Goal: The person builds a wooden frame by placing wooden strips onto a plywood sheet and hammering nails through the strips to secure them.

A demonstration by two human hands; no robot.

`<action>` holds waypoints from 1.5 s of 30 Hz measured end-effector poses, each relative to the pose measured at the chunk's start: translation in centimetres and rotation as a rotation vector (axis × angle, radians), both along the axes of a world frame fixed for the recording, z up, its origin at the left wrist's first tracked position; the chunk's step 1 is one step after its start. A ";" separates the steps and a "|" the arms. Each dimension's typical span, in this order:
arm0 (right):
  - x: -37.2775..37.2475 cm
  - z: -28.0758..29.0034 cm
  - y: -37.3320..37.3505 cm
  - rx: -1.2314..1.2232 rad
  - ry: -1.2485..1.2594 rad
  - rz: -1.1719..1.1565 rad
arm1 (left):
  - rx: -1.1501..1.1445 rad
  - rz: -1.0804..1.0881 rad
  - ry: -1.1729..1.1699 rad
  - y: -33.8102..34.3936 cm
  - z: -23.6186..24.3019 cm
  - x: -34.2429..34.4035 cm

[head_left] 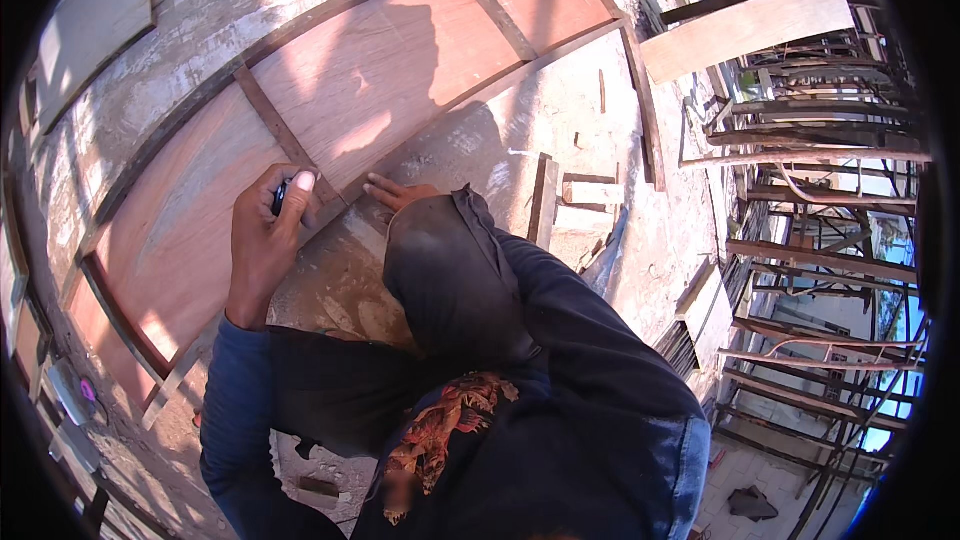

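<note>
I see the left hand (268, 230) pinching a small dark object (281, 199) above the framed panel (190, 205) on the ground (565, 85); a slackened thumb could drop it. The right hand (405, 195), fingers outstretched by the panel's near edge, risks a nip should the panel shift.

Most of the dark object (281, 197) is covered by the left hand (265, 230) around it, so its kind cannot be told. The right hand (412, 194) is partly hidden behind the raised knee (440, 260), which also covers its wrist; only some of its fingers show. At upper left, 1 pale board (95, 25) is cut off by the round rim. The pink-purple spot (88, 390) at lower left is too small to identify.
</note>
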State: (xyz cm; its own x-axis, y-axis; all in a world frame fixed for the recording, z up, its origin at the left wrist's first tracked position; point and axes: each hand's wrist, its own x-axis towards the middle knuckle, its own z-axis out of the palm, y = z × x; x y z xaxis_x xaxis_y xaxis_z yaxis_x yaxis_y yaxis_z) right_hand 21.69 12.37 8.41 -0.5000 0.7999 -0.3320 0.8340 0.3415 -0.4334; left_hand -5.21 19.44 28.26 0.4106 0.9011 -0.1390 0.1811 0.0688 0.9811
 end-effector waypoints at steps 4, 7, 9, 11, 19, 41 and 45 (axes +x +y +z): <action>8.2 0.3 -5.2 0.027 -0.045 -0.339 | 0.115 -0.073 0.008 1.4 -2.7 4.1; 16.0 -1.0 -10.1 0.080 -0.099 -0.676 | -0.128 -0.038 -0.038 2.6 -3.7 5.4; 19.2 -1.3 -11.9 0.138 -0.154 -0.891 | -0.151 0.093 -0.005 3.5 -4.4 5.5; 19.4 0.3 -12.2 0.177 -0.226 -1.116 | -0.137 0.117 0.016 4.7 -4.3 4.6; 38.2 -2.0 -21.8 0.410 -0.414 -1.496 | 0.140 0.309 0.246 9.1 -6.9 5.9; 87.5 -8.4 -38.3 0.157 -1.159 -1.470 | 0.408 0.581 1.087 7.4 -0.2 5.1; 71.1 -11.5 -31.1 -0.276 -1.178 -1.449 | 0.369 0.470 1.426 5.4 5.4 1.5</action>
